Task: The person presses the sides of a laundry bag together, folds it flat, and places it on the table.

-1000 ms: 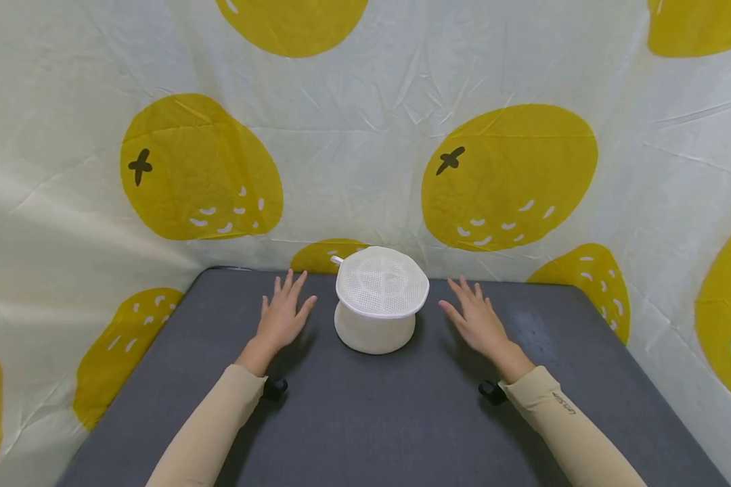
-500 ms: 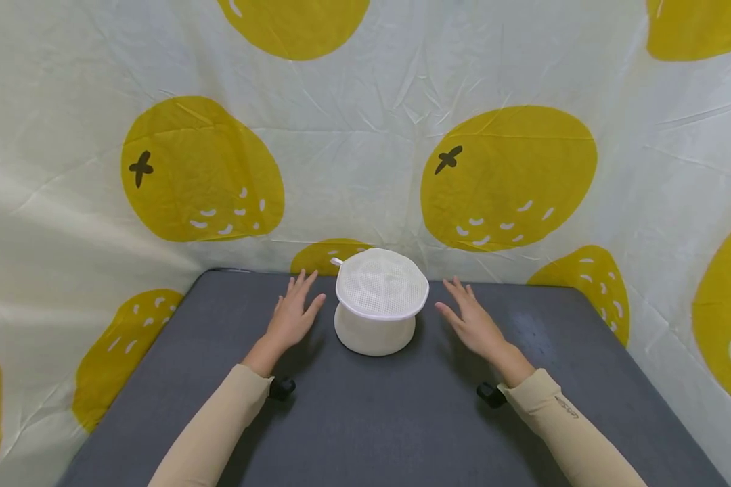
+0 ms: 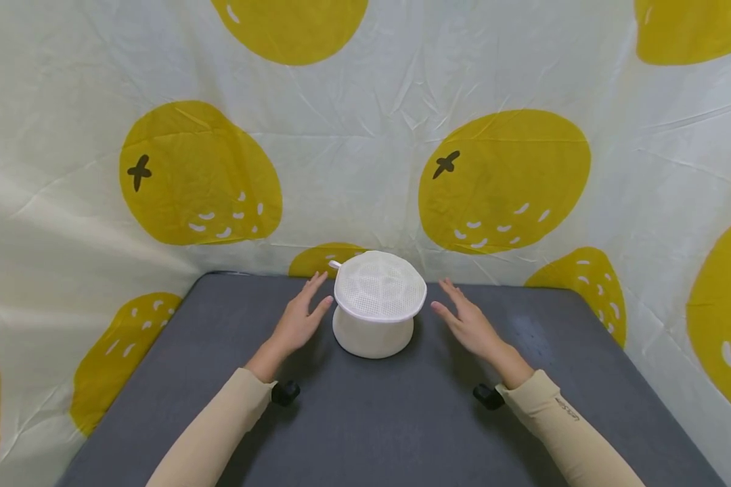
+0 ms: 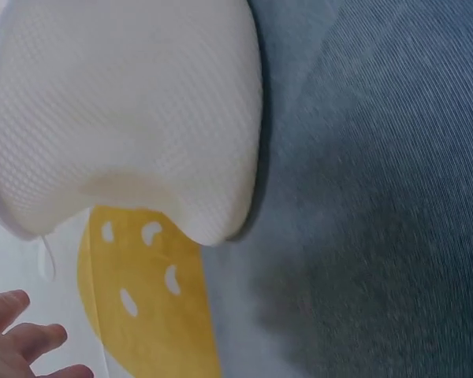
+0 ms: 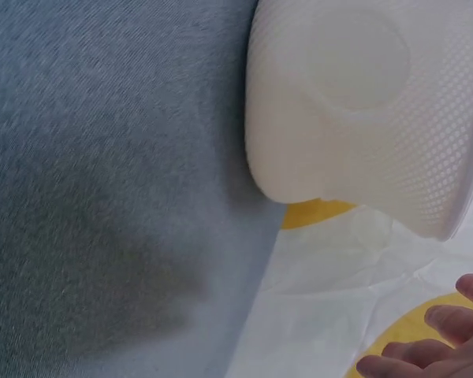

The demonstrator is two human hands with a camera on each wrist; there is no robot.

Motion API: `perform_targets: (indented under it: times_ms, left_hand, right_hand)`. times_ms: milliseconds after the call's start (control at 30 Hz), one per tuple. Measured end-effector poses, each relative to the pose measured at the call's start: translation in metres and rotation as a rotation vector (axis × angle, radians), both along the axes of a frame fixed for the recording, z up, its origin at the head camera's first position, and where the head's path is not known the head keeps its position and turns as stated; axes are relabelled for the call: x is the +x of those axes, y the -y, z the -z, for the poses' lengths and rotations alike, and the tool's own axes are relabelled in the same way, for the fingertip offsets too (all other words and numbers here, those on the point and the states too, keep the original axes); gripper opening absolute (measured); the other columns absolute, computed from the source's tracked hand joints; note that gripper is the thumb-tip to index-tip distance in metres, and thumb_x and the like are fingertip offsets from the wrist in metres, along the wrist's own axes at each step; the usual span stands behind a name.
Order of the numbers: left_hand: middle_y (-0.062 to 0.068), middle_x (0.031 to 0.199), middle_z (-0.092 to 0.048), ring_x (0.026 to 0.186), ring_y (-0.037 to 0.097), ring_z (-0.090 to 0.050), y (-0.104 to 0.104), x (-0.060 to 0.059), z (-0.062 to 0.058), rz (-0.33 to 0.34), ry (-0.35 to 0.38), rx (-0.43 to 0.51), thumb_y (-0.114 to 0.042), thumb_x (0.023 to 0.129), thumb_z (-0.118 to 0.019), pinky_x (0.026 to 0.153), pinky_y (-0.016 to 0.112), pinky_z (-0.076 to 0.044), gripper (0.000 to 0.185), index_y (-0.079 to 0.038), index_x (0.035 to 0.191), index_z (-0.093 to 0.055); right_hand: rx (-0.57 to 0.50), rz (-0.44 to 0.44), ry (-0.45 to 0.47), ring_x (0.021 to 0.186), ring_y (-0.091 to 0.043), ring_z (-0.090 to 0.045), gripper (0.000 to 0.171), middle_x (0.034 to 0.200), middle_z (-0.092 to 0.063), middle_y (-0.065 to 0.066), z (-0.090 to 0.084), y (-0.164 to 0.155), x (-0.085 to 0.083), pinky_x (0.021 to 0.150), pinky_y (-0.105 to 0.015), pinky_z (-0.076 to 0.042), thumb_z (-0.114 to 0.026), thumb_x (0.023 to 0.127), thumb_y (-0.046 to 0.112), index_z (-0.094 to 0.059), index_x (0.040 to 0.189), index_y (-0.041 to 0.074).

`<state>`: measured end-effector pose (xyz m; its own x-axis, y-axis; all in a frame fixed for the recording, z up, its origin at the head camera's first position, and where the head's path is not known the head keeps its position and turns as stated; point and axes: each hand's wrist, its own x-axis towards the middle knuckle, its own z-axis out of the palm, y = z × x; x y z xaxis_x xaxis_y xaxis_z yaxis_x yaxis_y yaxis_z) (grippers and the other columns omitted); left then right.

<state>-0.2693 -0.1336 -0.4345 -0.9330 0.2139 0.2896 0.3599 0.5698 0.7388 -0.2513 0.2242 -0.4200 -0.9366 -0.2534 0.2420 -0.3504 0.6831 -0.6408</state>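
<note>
Hands flank white mesh basket (image 3: 378, 311) on grey surface (image 3: 378, 426): left hand (image 3: 298, 318), right hand (image 3: 469, 323) flat-fingered, holding nothing; wrist views crop fingers, basket contents hidden.

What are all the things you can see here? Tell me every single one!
mesh basket: one, white, on the far middle of the table, wide top, narrower base, between the two hands.
table: one, dark grey, cloth-like top.
sheet: one, cream with big yellow fruit shapes, hung behind and beside the table.
wrist cameras: two, black, one under each wrist.
sleeves: two, beige, on both forearms.
left hand: one, fingers straight, beside the basket's left side, not touching.
right hand: one, fingers straight, beside the basket's right side, not touching.
</note>
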Motion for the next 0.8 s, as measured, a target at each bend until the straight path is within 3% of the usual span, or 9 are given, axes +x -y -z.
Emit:
perform_targets:
  times_ms: [400, 633, 767, 800]
  left_hand:
    - [0.012, 0.163, -0.036, 0.148, 0.036, -0.033, -0.007, 0.004, -0.001, 0.001, 0.047, 0.079, -0.036, 0.107, -0.057, 0.116, 0.059, -0.029, 0.061, -0.016, 0.161, -0.037]
    - [0.014, 0.157, -0.045, 0.14, 0.037, -0.047, -0.015, 0.003, -0.005, -0.004, 0.106, 0.24, -0.031, 0.106, -0.059, 0.109, 0.053, -0.042, 0.057, -0.012, 0.157, -0.042]
    - [0.017, 0.156, -0.046, 0.142, 0.036, -0.044, -0.017, 0.003, -0.007, 0.012, 0.14, 0.334, -0.027, 0.107, -0.057, 0.108, 0.054, -0.042, 0.055, -0.008, 0.156, -0.043]
    - [0.02, 0.155, -0.045, 0.142, 0.037, -0.044, -0.018, 0.006, -0.012, 0.021, 0.16, 0.36, -0.024, 0.108, -0.056, 0.106, 0.055, -0.043, 0.054, -0.005, 0.156, -0.042]
  right_hand:
    - [-0.063, -0.015, 0.067, 0.144, -0.046, -0.035, 0.063, 0.159, -0.034, -0.026, -0.004, 0.005, 0.0, 0.114, -0.061, -0.029, -0.052, 0.109, 0.034, -0.035, 0.158, -0.002]
    - [-0.13, 0.012, 0.149, 0.133, -0.045, -0.051, 0.064, 0.152, -0.046, -0.027, -0.006, 0.008, -0.005, 0.104, -0.06, -0.044, -0.056, 0.107, 0.035, -0.037, 0.158, 0.002]
    - [-0.152, 0.037, 0.155, 0.129, -0.045, -0.055, 0.061, 0.153, -0.045, -0.027, -0.007, 0.009, -0.007, 0.101, -0.056, -0.047, -0.057, 0.107, 0.031, -0.04, 0.156, 0.0]
    - [-0.175, 0.038, 0.162, 0.128, -0.045, -0.056, 0.06, 0.154, -0.043, -0.027, -0.007, 0.009, -0.008, 0.101, -0.056, -0.048, -0.058, 0.107, 0.029, -0.04, 0.155, -0.001]
